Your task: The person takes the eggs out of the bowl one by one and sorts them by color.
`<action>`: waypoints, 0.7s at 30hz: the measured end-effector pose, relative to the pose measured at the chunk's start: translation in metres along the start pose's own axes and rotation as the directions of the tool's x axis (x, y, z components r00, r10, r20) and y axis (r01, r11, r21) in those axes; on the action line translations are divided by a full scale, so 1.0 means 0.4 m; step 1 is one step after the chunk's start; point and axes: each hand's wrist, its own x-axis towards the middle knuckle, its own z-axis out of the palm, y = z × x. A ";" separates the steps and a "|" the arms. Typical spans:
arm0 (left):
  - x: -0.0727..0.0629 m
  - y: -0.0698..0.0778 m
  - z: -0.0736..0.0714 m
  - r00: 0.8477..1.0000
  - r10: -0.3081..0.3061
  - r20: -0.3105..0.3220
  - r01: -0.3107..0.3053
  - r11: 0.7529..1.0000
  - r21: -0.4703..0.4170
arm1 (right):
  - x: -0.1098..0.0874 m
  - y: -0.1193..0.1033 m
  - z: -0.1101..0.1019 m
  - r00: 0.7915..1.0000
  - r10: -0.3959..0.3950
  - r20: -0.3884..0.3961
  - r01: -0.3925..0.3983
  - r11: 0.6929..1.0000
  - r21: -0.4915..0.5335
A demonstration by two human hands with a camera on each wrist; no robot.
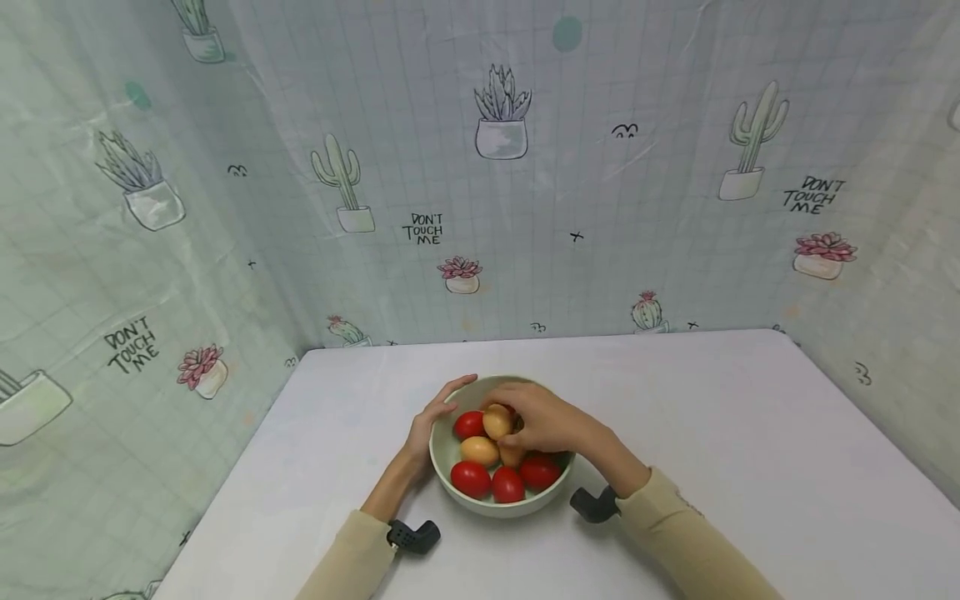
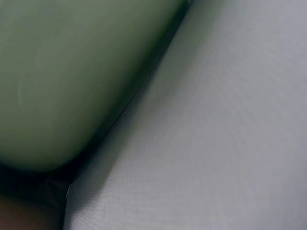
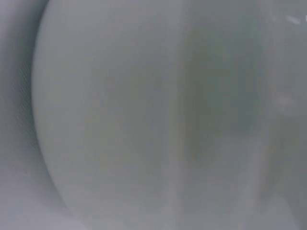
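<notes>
A pale green bowl stands on the white table, holding several glossy red oval pieces and several light-brown eggs. My left hand holds the bowl by its left rim, the thumb reaching over the edge. Inside the bowl, my right hand grips a brown egg between thumb and fingers. Its back and fingers hide part of the contents on the right. Up close, the left wrist view has the bowl's outer wall; in the right wrist view the bowl's wall is blurred.
The white tabletop extends on both sides of the bowl. Behind it and at its sides hangs a cloth printed with potted cacti. Dark wrist-worn devices sit close to the bowl's near side.
</notes>
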 end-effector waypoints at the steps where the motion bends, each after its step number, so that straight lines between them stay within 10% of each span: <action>1: -0.001 0.000 0.000 1.000 -0.004 -0.004 0.004 1.000 0.008 | -0.003 0.002 -0.004 1.000 0.003 -0.001 -0.003 1.000 0.016; 21: -0.008 0.001 -0.002 1.000 -0.003 -0.009 0.003 0.998 0.055 | -0.057 0.024 -0.095 0.999 0.022 -0.047 -0.014 0.988 0.155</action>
